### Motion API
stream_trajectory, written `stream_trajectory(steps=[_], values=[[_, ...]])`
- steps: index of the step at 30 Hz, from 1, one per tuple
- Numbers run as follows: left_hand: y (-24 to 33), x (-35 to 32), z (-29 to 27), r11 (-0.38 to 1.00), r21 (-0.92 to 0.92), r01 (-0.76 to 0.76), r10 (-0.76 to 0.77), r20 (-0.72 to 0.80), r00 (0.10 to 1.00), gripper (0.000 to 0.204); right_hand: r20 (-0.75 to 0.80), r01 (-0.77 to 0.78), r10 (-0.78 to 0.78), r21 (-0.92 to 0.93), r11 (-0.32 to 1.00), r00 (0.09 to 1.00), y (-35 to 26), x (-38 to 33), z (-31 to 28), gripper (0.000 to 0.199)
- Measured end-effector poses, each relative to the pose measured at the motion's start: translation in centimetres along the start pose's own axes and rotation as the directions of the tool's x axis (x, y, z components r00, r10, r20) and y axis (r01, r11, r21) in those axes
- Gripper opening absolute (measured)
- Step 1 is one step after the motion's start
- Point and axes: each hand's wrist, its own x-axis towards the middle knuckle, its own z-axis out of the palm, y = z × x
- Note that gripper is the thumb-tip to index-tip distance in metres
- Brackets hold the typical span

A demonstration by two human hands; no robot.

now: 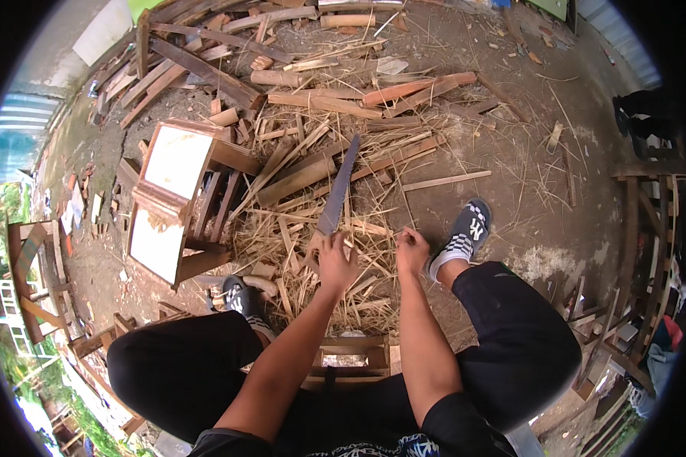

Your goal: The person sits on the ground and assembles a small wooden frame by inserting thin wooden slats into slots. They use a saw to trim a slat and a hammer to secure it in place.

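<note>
A handsaw point(338, 190) with a long, dark, tapering blade points away from me over the scraps. My left hand point(337, 263) is closed at the saw's pale handle, which its fingers partly cover. To the right, my right hand point(411, 251) is held with its fingers pinched together, apart from the saw. A thin sliver seems to run up to those fingertips, but whether they hold it I cannot tell. Under both hands lie split strips and shavings point(366, 286). Thicker split pieces point(297, 183) lie just left of the blade.
A wooden stand with white panels point(177, 156) is at the left. Planks and offcuts point(206, 72) are heaped at the far side. My shoes point(472, 221) flank the scraps. A low wooden frame point(351, 354) sits between my legs; a wooden rack point(648, 228) stands far right.
</note>
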Motion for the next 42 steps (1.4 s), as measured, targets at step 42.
stream_trajectory(steps=[42], values=[[20.1, 2.3, -50.5, 0.750, 0.517, -0.412, 0.600, -0.271, 0.753, 0.036, 0.541, 0.929, -0.783, 0.011, 0.371, 0.306, -47.5, -20.9, -15.0, 0.022]])
